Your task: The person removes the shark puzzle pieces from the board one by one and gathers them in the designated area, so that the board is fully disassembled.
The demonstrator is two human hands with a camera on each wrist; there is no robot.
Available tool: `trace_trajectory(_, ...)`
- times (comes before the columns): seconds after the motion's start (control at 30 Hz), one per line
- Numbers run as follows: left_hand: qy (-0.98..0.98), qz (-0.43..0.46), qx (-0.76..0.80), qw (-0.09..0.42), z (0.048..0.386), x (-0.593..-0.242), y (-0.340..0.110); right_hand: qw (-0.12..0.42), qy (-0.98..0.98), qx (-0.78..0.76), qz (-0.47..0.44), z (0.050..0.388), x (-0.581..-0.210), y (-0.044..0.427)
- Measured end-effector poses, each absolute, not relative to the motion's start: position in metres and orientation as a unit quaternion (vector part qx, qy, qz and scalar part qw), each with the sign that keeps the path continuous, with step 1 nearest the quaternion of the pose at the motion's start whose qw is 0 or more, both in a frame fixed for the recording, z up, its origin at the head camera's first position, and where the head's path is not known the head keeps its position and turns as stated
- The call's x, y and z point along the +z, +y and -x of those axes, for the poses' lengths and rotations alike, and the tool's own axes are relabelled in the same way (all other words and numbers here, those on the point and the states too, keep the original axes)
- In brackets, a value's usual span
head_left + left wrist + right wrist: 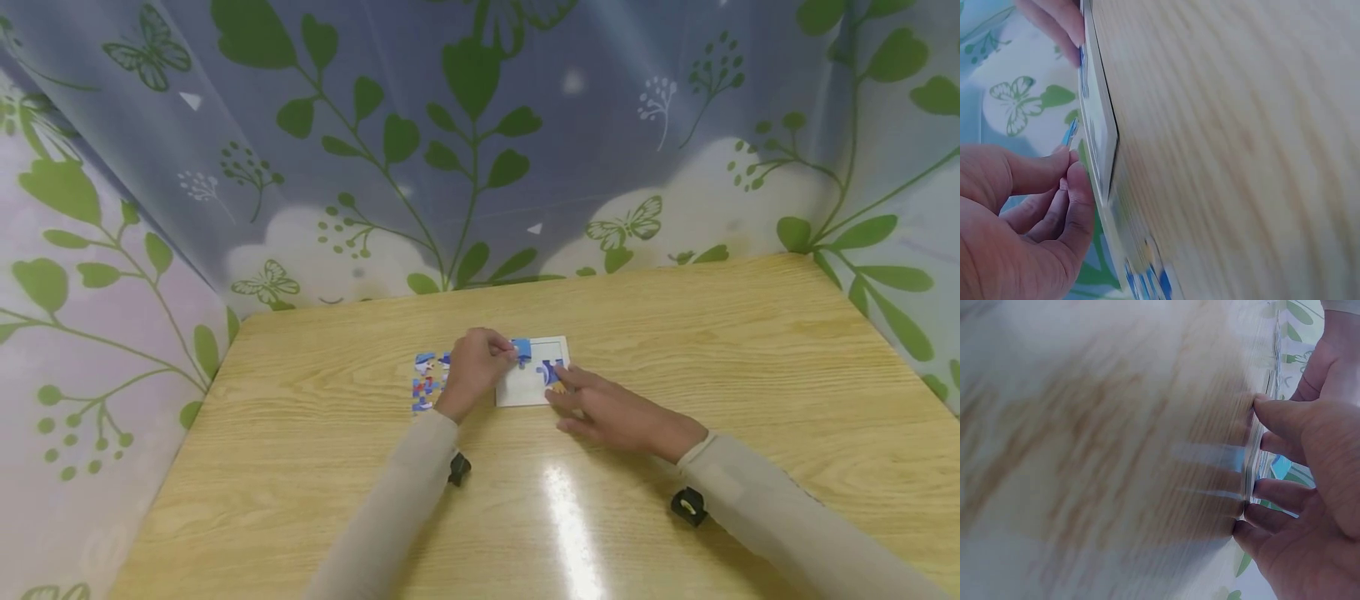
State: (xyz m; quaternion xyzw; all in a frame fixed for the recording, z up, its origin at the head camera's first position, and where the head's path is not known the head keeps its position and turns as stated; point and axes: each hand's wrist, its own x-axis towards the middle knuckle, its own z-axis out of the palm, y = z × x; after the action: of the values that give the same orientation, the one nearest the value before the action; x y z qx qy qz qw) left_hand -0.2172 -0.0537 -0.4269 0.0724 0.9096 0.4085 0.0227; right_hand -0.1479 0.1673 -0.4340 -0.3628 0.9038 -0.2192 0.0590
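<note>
Between thumb and fingertips my left hand (pixel 474 367) pinches a blue jigsaw piece (pixel 522 350), held over the upper left part of a white puzzle tray (pixel 521 392). In the left wrist view that puzzle piece (pixel 1070 133) appears edge-on, tilted above the tray. My right hand (pixel 615 410) rests at the tray's right side, its fingers spread and fairly straight, touching the edge. Beside its fingertips, a few joined pieces (pixel 551 375) in blue and yellow lie in the tray. The right wrist view shows the fingers (pixel 1279 494) along the tray's edge.
More jigsaw pieces (pixel 423 385) lie in a cluster on the wooden table (pixel 315 467), left of the tray and partly behind my left hand. A patterned curtain (pixel 480 167) hangs along the table's far edge. Dark wrist devices sit under both sleeves.
</note>
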Motion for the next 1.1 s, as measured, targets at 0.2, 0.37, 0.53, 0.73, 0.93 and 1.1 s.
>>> trace_trajectory(0.2,0.912,-0.069,0.403,0.016,0.216,-0.426,-0.072,0.064,0.904,-0.221,0.360,0.147,-0.435,0.166)
trace_trajectory(0.37,0.915,-0.058,0.398,0.014,0.215,-0.421,-0.087,0.065,0.905,-0.220,0.359,0.147,-0.435,0.166)
trace_trajectory(0.53,0.918,-0.039,0.394,0.017,0.215,-0.419,-0.097,0.064,0.906,-0.220,0.356,0.147,-0.435,0.167)
trace_trajectory(0.73,0.925,-0.032,0.378,0.011,0.215,-0.421,-0.105,0.065,0.906,-0.220,0.356,0.147,-0.435,0.167)
trace_trajectory(0.93,0.930,-0.030,0.366,0.012,0.215,-0.421,-0.107,0.065,0.906,-0.223,0.353,0.147,-0.435,0.167)
trace_trajectory(1.1,0.933,-0.025,0.360,0.017,0.215,-0.422,-0.106,0.067,0.907,-0.224,0.351,0.147,-0.434,0.167)
